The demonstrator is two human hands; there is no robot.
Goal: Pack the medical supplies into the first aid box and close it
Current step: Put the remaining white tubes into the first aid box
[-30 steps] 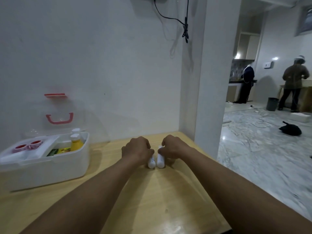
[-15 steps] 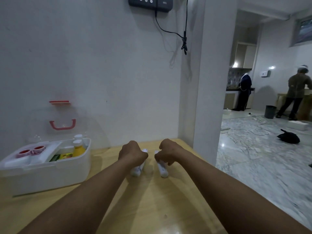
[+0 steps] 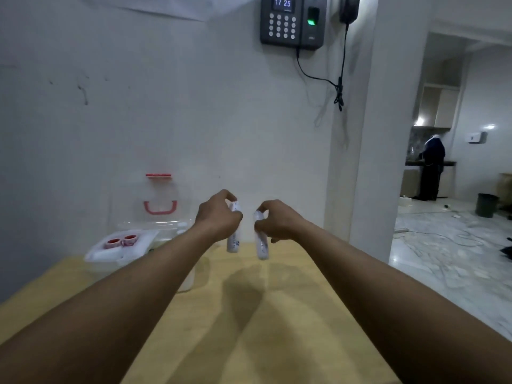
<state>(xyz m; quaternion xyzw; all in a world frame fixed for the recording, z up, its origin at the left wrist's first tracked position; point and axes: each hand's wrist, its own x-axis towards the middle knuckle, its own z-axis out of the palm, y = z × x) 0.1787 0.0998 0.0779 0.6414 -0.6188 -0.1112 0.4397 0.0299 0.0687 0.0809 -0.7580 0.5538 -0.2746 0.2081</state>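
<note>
My left hand point(image 3: 217, 216) grips a white tube point(image 3: 233, 239) that hangs upright above the wooden table point(image 3: 249, 328). My right hand point(image 3: 277, 221) holds a second white tube point(image 3: 261, 246) the same way, a little to the right. Both tubes are lifted off the table. The white first aid box point(image 3: 110, 259) stands at the far left of the table against the wall. Its clear lid point(image 3: 160, 200) with a red handle is raised. A white inner tray holds two red-and-white tape rolls point(image 3: 122, 241). My left forearm hides the box's right part.
A white wall runs behind the table, with a black keypad clock point(image 3: 292, 22) and hanging cable high up. A white pillar point(image 3: 357, 162) stands past the table's right edge. Beyond it lies a marble floor, where a person point(image 3: 432, 167) stands at a far counter beside a dark bin point(image 3: 486, 205).
Both hands lifted the two white tubes off the table and raised them. The camera tilted up, bringing the keypad clock fully into view.
</note>
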